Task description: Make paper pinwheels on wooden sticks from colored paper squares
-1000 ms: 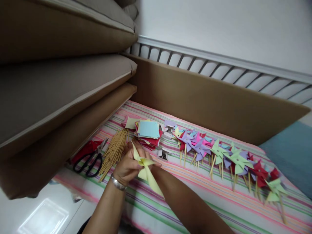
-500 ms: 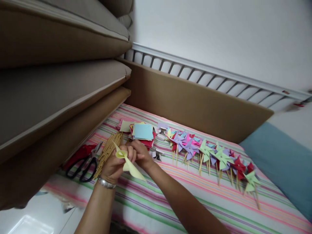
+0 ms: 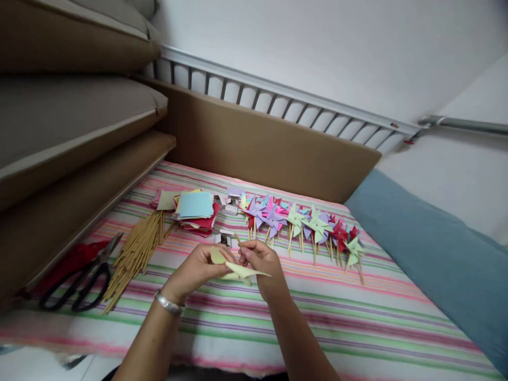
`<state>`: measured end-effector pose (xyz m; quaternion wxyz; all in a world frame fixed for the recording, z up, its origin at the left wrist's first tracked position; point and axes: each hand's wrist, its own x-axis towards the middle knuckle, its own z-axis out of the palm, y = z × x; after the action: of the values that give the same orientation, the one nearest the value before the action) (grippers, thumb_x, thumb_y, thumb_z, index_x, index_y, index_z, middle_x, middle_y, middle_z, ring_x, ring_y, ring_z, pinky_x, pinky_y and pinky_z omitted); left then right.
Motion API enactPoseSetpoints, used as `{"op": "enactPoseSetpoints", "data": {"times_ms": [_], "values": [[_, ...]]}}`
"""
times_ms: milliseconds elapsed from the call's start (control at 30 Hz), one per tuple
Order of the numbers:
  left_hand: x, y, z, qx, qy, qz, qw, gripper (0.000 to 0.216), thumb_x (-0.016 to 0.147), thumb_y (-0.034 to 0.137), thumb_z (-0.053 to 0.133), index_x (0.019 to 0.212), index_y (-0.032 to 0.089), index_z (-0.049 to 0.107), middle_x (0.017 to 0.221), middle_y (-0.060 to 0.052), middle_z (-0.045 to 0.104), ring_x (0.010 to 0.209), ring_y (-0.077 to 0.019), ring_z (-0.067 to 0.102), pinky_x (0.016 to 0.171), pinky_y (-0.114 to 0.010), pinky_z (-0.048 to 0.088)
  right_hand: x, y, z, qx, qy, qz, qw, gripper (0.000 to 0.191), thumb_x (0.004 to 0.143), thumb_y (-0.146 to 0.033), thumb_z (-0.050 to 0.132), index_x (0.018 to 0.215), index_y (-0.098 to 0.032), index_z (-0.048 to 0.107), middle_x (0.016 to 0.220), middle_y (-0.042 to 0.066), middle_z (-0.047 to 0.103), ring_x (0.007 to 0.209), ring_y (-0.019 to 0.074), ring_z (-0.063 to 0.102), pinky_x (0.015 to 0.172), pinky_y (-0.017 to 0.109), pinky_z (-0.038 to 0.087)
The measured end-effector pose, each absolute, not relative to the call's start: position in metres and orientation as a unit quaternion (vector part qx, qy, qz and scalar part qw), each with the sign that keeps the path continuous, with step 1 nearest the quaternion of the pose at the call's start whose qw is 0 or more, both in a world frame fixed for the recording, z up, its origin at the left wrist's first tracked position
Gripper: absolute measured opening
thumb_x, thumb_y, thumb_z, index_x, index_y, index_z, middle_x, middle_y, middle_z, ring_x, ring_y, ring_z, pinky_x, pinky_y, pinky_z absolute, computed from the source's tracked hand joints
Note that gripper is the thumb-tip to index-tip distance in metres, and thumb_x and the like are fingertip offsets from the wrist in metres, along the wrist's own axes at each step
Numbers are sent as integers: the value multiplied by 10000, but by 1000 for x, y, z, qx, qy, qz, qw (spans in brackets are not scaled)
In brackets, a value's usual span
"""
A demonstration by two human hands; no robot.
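Observation:
My left hand point(image 3: 200, 269), with a silver bracelet at its wrist, pinches a pale yellow paper pinwheel point(image 3: 242, 271) whose corners are folded in. Close on its right, my right hand point(image 3: 262, 264) is closed on a thin wooden stick point(image 3: 238, 239), one end of which sticks up past the fingers. Whether stick and paper touch is hidden by the fingers. Just beyond the hands lies a small open box point(image 3: 223, 239) with dark bits in it. Further back, coloured paper squares point(image 3: 195, 205) sit in a stack, a blue one on top.
Many loose sticks point(image 3: 137, 248) lie left of the hands, beside black-handled scissors point(image 3: 81, 280) and a red item point(image 3: 71, 264). Finished pinwheels point(image 3: 301, 222) spread across the striped cloth point(image 3: 357, 328) at right. Brown cushions point(image 3: 79, 180) stand at left; a brown board point(image 3: 257, 143) closes the back.
My view has swung to the right. The right hand has come back from beside the paper stack and now holds a stick near the yellow pinwheel, which the left hand keeps hold of.

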<state>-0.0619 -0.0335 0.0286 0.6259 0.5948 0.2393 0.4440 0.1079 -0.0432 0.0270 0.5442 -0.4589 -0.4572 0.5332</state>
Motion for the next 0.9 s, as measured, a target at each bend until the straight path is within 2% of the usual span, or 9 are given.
{"op": "enactPoseSetpoints", "data": {"times_ms": [200,367,467,600,767,900], "values": [[-50,-37,38,704,302,456,453,56,750,191,655,761,189,710,779,-48,688,787,-175,616,820,-333,427,122,-42,22,-447,-468,549,530,151,728,-329,659,770,-184,658,584,-33,588,522,95,517,505,214,393],[-35,-27,49,731,298,508,344,75,745,170,662,782,223,700,792,-27,705,795,-173,634,962,-402,356,127,-38,34,-444,-483,530,537,147,722,-326,659,751,-181,661,646,-12,621,542,106,521,514,227,393],[-28,-21,54,740,289,517,320,101,752,165,653,808,231,705,810,-36,702,820,-181,635,917,-390,397,131,-38,44,-444,-485,517,548,112,745,-299,638,759,-190,659,605,-27,597,526,101,504,506,221,381],[-27,-18,51,720,296,549,303,109,754,171,648,813,238,710,807,-41,690,809,-181,628,775,-333,459,135,-38,47,-441,-516,497,540,99,775,-240,591,802,-209,680,697,-8,637,594,119,545,548,231,413],[-30,-17,45,706,312,550,318,100,748,190,656,796,253,716,852,-36,688,834,-180,617,831,-342,441,135,-37,42,-457,-557,432,542,145,750,-194,609,831,-242,720,799,15,662,752,170,606,666,269,453],[-36,-18,46,694,330,549,330,97,754,191,648,785,254,714,856,-33,698,842,-187,618,865,-357,429,131,-36,40,-450,-578,404,547,150,752,-202,617,832,-260,730,786,18,655,759,180,612,688,283,457]]}}
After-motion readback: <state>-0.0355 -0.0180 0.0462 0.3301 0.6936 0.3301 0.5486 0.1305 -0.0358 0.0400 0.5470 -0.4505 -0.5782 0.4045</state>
